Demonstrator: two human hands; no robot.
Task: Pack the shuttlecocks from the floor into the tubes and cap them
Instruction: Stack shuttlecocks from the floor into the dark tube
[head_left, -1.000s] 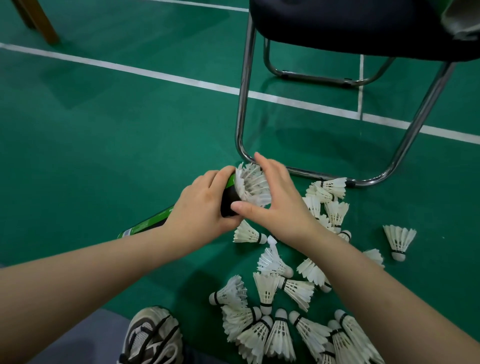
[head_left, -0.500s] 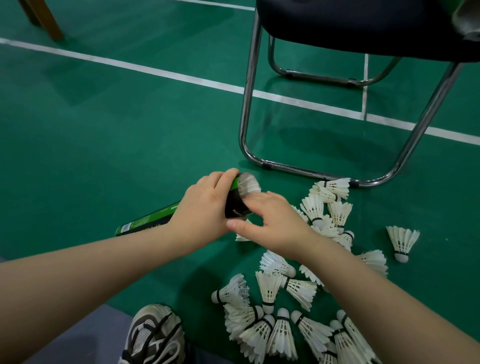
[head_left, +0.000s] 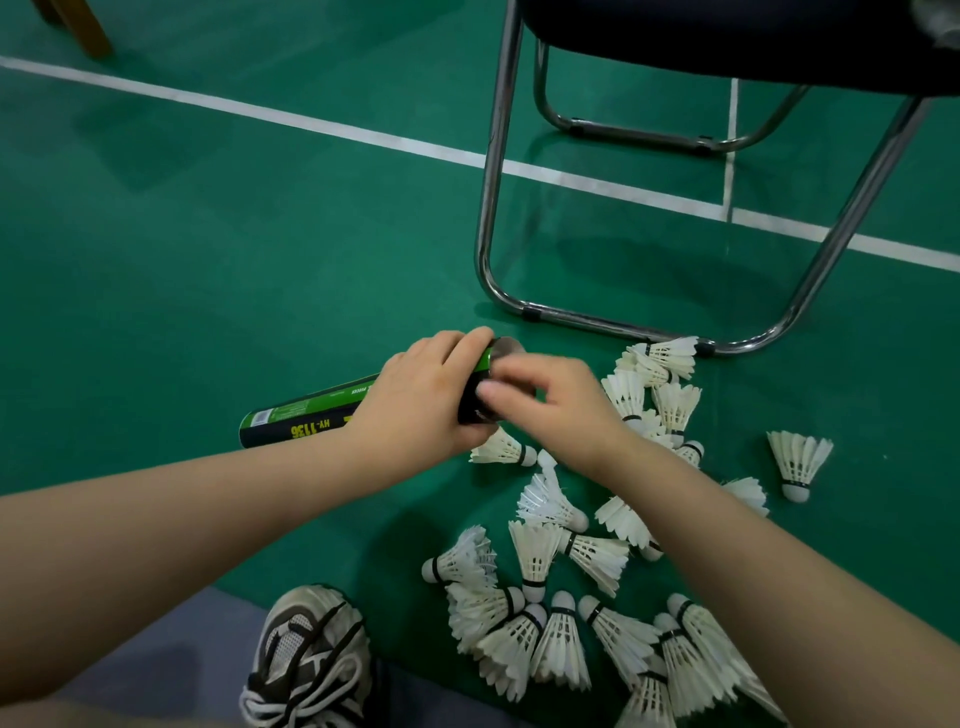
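As the green court floor (head_left: 208, 260) fills most of the view, a white line (head_left: 311, 122) runs across it. Chrome chair frame (head_left: 488, 208) with a dark seat (head_left: 727, 36) stands at the upper right, its floor rail just behind the hands. Wooden leg (head_left: 88, 31) at the top left corner.

Both bare forearms reach in from the bottom. Left hand (head_left: 415, 405) grips the tube (head_left: 306, 413) near its open end, fingers pressed together and wrapped over the top. The tube is green and black, held low and almost flat over the floor, closed end pointing left, mouth toward the chair. I can't tell if it touches the floor. Right hand (head_left: 556, 405) is at the tube's mouth, fingers curled over the opening, thumb against the black end. It is motion-blurred, so I can't tell if the fingers pinch anything.

Grey sneaker (head_left: 311, 660) with dark laces at the bottom, left of the pile.

Loose shuttlecocks (head_left: 561, 639), white feathers, are scattered on the floor from the chair rail down to the bottom edge, mostly under the right forearm. One shuttlecock (head_left: 501, 449) lies on its side just below the hands. A lone shuttlecock (head_left: 797, 462) stands cork-down, apart to the right.
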